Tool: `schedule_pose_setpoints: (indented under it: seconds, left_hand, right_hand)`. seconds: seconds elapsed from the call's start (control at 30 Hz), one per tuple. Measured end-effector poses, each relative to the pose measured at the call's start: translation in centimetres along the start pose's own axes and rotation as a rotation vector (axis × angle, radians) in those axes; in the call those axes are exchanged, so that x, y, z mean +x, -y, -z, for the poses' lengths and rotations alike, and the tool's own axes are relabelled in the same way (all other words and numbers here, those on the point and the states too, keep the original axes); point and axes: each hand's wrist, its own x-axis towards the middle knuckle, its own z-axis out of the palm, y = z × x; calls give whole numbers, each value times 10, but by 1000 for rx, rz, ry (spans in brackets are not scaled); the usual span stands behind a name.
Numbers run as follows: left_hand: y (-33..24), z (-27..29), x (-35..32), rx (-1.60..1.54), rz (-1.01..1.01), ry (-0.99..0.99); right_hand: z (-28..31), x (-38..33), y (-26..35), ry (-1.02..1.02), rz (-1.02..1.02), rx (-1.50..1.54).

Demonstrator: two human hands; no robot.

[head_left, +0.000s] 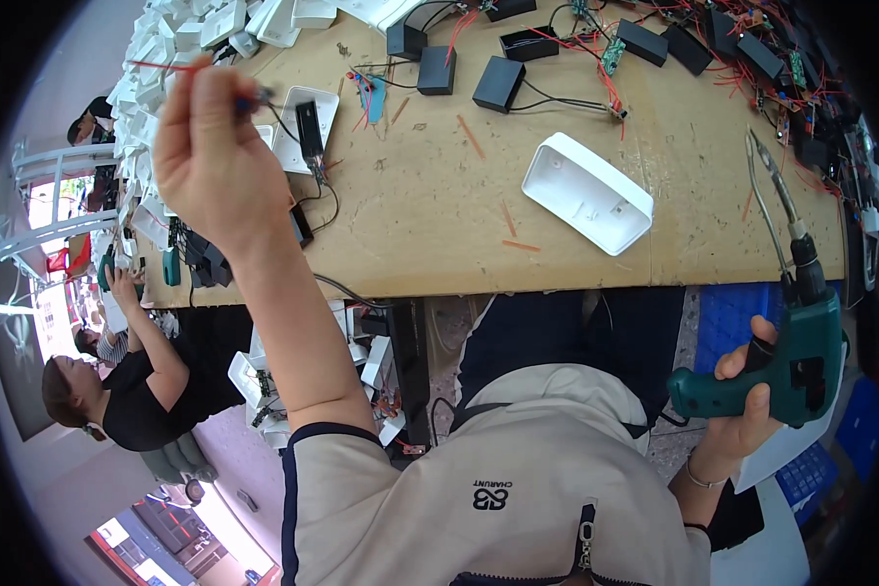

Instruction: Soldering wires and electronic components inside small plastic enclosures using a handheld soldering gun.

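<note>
Wooden bench (439,210) with white housing (586,192), black boxes (498,83).

A long wooden counter (430,210) fills the room, blue crates (728,317) stowed beneath it (daylight comes from the far left).

Power screwdriver (796,366): dark green body, black chuck. Housing (586,192): plain white, on a tan table (439,215). Boxes (499,83) black; wires (610,83) red.
</note>
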Motion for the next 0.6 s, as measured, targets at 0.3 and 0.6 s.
schedule_pose_setpoints:
  seconds: [0.3,0.6]
  left_hand:
    - [6,-64,-115,308,32,771]
    - [12,-70,-128,201,223,794]
  right_hand:
    - [-72,22,-29,116,-291,543]
    - [-69,40,-41,226,-221,456]
